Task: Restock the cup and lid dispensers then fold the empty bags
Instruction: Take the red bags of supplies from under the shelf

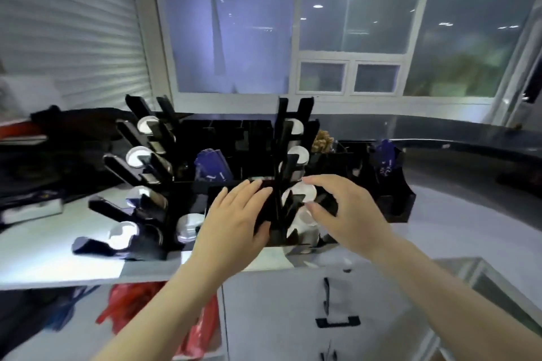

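While both arms are reaching forward over the counter (44,249), the left hand (234,223) is lying flat with straight fingers against the black dispenser rack (264,214), its thumb hooking round the front edge of a panel; whether it is truly grasping that panel cannot be told. The right hand (346,208) is hovering with loosely bent fingers just over the white lids (299,193) in the rack's right column, holding nothing. 2 columns of slanted black holders are standing on the counter: the left column (137,179) is showing 4 white stacks and the right one 3, though blur is making the count uncertain. 1 more clear lid stack (187,227) is sitting low between them. 2 bundles of blue packets (211,167) are standing in rear compartments, 1 centre and 1 far right. Below the counter, 1 red bag (202,328) is hanging beside a white cabinet door (278,316).
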Demonstrator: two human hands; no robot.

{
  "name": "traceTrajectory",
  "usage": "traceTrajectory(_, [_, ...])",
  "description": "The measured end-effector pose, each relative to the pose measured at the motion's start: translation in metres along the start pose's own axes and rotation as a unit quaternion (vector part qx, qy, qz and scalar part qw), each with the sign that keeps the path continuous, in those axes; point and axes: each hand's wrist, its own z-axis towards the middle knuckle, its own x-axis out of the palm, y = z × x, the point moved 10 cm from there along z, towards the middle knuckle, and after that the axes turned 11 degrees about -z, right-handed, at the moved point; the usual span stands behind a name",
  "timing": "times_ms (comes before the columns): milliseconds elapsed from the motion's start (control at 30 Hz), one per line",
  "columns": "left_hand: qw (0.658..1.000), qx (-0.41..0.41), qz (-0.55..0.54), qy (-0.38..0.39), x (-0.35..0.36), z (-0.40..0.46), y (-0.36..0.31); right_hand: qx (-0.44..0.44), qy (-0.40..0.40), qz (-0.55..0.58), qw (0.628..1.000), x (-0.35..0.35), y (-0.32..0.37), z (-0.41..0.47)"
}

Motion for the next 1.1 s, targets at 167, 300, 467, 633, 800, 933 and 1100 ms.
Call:
traceTrajectory(167, [0.998,0.013,-0.025,-0.061,-0.034,-0.061,0.044,-0.022,0.036,0.085,0.995,0.069,0.051,0.005])
traceTrajectory(300, [1.0,-0.011,-0.008,-0.023,-0.027,-0.111,0.087,-0.037,0.097,0.128,0.986,0.143,0.088,0.001])
traceTrajectory(467, [0.997,-0.065,0.025,0.04,-0.016,-0.174,0.152,-0.06,0.15,0.174,0.972,0.234,0.134,-0.009])
traceTrajectory(633, [0.985,-0.14,0.043,0.094,0.002,-0.23,0.219,-0.072,0.241,0.167,0.953,0.336,0.162,-0.034])
traceTrajectory(800, [0.969,-0.186,0.045,0.157,0.022,-0.256,0.267,-0.074,0.312,0.13,0.938,0.406,0.173,-0.05])
traceTrajectory(933, [0.958,-0.209,0.046,0.194,0.039,-0.277,0.295,-0.074,0.346,0.11,0.929,0.446,0.18,-0.06])
traceTrajectory(1100, [0.947,-0.215,0.057,0.233,0.057,-0.299,0.331,-0.038,0.366,0.083,0.926,0.491,0.175,-0.067])
